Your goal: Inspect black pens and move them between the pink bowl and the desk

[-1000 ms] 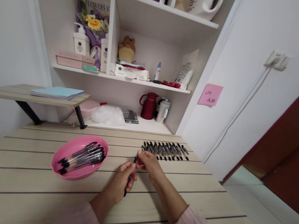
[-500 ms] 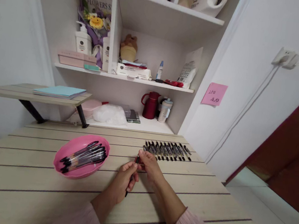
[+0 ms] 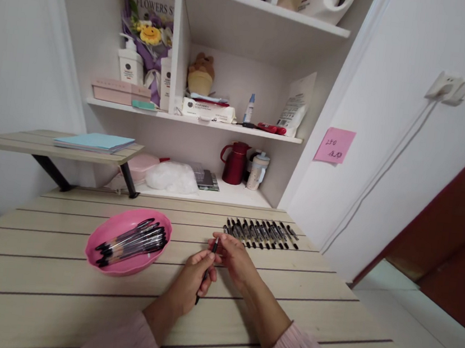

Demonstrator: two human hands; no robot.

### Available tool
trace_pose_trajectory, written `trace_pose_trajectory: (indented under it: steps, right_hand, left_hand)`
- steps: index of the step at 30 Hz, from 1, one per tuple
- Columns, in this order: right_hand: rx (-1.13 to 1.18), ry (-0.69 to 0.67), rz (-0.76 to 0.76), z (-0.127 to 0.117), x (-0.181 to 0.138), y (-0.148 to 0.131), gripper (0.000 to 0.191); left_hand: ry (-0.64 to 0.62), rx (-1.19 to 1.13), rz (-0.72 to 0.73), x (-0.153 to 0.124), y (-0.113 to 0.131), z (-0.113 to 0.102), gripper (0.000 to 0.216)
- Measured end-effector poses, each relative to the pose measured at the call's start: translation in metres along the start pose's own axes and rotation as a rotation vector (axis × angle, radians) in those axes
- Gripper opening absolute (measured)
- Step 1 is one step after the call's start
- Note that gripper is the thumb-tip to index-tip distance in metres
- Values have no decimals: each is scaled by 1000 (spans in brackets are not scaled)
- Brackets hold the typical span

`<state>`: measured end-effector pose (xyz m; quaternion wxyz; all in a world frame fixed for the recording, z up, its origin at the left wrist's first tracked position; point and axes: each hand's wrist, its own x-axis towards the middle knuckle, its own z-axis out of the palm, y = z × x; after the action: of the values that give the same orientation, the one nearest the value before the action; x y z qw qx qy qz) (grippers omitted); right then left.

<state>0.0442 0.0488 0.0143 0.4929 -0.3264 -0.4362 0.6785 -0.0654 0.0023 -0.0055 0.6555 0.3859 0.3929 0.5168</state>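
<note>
The work seems to be somewhere in its middle: one pen is in treatment between the two hands, many pens lie side by side in the row at the right, and a bundle rests in the pink bowl at the left. Which group is finished and which is left, one cannot tell surely; small black parts lie along the near edge of the row, but are too small to be judged as caps. The left hand is closed around the pen's barrel, over the worktop. The right hand has its fingers gathered at the far end; whether they pinch it or only touch it cannot be told. The pen's narrow, paler end points away from the person and slightly to the right, while the dark other end comes out below the left hand, towards the person. Its long axis therefore runs from near left to far right, rather steeply across the worktop's dark lines.
</note>
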Motion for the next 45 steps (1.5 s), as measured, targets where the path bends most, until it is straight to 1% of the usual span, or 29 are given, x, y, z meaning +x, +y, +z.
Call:
trace_pose_trajectory:
  steps: [2,5,10,14,19,24,27,31,34,36,38,40,42,45]
  right_hand:
    - [-23,19,1,0,0,0,35]
    - [-50,-6,-27,-1,0,0,34]
    - [21,-20,16,-1,0,2,33]
    - [18,-10,-4,-1,0,4,30]
    - [127,-39,33,-2,1,4,32]
    - [100,-21,-28,-4,3,5,26]
    - [112,-24,-56,-3,3,6,27]
    - [158,-14,-55,1,4,5,30]
    - [218,43,-79,-3,9,1,31]
    - [221,146,-121,-12,14,-2,31]
    - [100,274,-150,-23,20,-3,31]
    - [-82,371,-144,-34,25,-2,31]
    - [-229,409,-126,-43,29,2,27]
    - [-373,411,-113,-49,33,8,17]
  left_hand:
    - [-1,10,0,0,0,0,28]
    - [0,16,4,0,0,0,27]
    - [-14,24,0,1,-1,-1,28]
    - [-13,19,-2,1,-1,-1,29]
    - [-12,5,-9,1,-1,-1,29]
    - [-15,9,-23,2,-1,-2,30]
    - [-19,6,-20,2,-1,-2,29]
    - [-27,2,-26,1,0,-1,28]
    - [-37,4,-35,0,1,0,27]
    - [-33,-6,-47,-1,2,0,27]
    - [-14,-46,-61,-1,3,-1,26]
    - [21,-118,-76,0,5,-3,25]
    - [63,-241,-100,2,7,-6,21]
    - [115,-417,-131,6,9,-13,17]
